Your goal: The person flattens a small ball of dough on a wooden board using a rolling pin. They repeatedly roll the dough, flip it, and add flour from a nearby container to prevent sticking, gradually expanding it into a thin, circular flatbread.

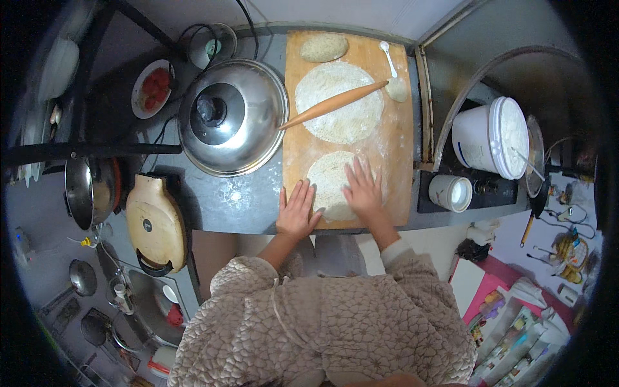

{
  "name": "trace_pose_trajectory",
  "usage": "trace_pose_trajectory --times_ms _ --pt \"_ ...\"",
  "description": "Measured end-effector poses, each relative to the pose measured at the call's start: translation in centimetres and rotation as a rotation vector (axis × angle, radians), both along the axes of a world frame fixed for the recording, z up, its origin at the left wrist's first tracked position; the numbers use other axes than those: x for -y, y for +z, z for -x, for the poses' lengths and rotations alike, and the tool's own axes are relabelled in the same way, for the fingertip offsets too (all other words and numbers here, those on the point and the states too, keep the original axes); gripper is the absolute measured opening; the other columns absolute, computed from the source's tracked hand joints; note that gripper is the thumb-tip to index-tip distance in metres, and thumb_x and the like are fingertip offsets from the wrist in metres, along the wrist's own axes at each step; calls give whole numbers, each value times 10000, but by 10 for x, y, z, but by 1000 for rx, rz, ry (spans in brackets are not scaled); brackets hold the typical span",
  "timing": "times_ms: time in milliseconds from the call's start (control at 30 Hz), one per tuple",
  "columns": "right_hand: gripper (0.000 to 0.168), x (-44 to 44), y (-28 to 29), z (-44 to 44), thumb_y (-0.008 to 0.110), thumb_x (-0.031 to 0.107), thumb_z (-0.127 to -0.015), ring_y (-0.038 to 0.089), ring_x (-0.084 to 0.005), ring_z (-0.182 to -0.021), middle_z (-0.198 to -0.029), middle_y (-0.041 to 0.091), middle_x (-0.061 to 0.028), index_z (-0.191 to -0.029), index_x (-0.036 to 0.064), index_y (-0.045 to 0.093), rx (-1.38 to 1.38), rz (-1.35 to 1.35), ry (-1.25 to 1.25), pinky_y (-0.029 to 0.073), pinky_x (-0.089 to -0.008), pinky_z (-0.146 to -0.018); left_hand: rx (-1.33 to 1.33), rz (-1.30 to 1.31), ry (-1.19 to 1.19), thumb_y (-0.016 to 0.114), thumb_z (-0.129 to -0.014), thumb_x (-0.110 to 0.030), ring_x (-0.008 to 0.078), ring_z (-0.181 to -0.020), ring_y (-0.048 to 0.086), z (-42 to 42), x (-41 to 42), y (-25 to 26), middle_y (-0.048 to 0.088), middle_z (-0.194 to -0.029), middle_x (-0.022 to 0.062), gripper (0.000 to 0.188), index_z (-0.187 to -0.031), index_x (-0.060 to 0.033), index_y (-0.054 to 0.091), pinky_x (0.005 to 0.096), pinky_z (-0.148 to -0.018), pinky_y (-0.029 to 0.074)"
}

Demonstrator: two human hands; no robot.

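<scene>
My left hand (296, 210) lies palm down at the left rim of a round flattened dough (331, 186), its thumb over the edge. On the right side of that round rests my right hand (363, 188), fingers spread. Neither hand grips anything. Beyond them a larger floured dough round (333, 121) lies flat on the wooden board (396, 193). A tapered wooden rolling pin (338, 100) crosses it diagonally. At the board's far end sit an oval lump of dough (324, 47), a white plastic measuring spoon (388, 59) and a small dough piece (397, 91).
Left of the board stands a domed metal lid (258, 121), with an electric griddle (155, 222) nearer me. A plate of red food (153, 89) lies farther back. On the right are a white bucket of flour (476, 138) and a small white jar (442, 192).
</scene>
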State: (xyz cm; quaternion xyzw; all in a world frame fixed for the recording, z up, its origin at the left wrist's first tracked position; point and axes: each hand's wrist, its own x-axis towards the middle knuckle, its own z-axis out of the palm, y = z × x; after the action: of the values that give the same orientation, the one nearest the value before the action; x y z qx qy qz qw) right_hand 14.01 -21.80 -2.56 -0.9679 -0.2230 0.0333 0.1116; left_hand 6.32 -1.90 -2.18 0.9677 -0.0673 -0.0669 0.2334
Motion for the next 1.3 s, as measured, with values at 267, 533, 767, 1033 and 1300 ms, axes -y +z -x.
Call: trace_pose_trajectory --times_ms 267,533,767,1033,1300 --pt "483 -6 15 -71 520 250 -864 232 -274 -1365 -1438 337 -66 -1322 117 440 61 201 135 200 -615 -1038 123 14 35 628 -768 -424 290 -1338 318 7 1 -5 359 -1422 165 738 -1334 -13 392 583 -1067 158" --pt "442 -12 28 -219 680 195 -770 254 -250 -1360 -1434 347 -56 -1174 72 552 8 41 186 192 -579 -1064 134 -42 56 587 -801 -481 243 -1353 289 5 2 0 348 -1439 116 735 -1346 -30 387 558 -1069 196" --pt "409 34 19 -131 709 174 -729 272 -274 -1354 -1420 373 -88 -1105 59 593 -27 -29 198 207 -482 -1094 91 -95 99 561 -809 -492 266 -1371 243 15 3 -9 306 -1461 111 755 -1368 -29 350 565 -1082 130" --pt "719 14 36 -61 644 424 -759 182 -314 -1382 -1486 250 -111 -1361 114 403 -96 120 266 132 -576 -1081 -99 -164 197 490 -864 -462 252 -1387 192 -26 10 9 220 -1499 99 714 -1426 -83 265 552 -1092 131" --pt "752 -3 20 -97 547 436 -830 145 -296 -1395 -1508 178 -133 -1423 62 274 44 138 39 102 -572 -1086 29 -260 220 447 -889 -453 275 -1388 193 -82 -2 13 212 -1498 134 709 -1430 -47 235 523 -1105 115"
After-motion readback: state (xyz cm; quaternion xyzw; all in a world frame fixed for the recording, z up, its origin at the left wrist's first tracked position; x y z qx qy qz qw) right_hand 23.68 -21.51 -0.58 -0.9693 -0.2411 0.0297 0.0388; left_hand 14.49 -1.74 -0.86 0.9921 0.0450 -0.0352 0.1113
